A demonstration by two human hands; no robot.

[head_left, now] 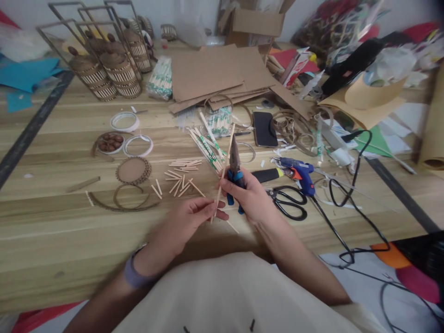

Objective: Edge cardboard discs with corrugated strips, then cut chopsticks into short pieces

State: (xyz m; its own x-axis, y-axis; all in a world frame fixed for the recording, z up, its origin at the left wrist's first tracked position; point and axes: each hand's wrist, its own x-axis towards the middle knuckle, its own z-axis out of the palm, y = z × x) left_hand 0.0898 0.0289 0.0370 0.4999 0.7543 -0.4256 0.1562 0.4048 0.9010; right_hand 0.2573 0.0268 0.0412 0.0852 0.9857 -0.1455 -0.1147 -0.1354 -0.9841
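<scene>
Near the table's front edge, my left hand (199,215) pinches the lower end of a thin wooden stick (225,169). Close beside it on the right, my right hand (248,192) is closed around blue-handled pliers (235,159), whose jaws point away from me. Its thumb also rests against the stick, which stands slanted between both hands. Another thin stick (231,226) shows just below my fingers. Short cut stick pieces (178,178) lie scattered left of the hands. Behind them are longer sticks in green-printed paper wrappers (207,148).
Black scissors (291,202) and a blue glue gun (300,172) with a looping black cord lie at right. A phone (265,129) and cardboard sheets (215,69) are farther back. Tape rings (138,145), a round cardboard piece (133,170) and stick-covered lanterns (121,74) stand or lie left.
</scene>
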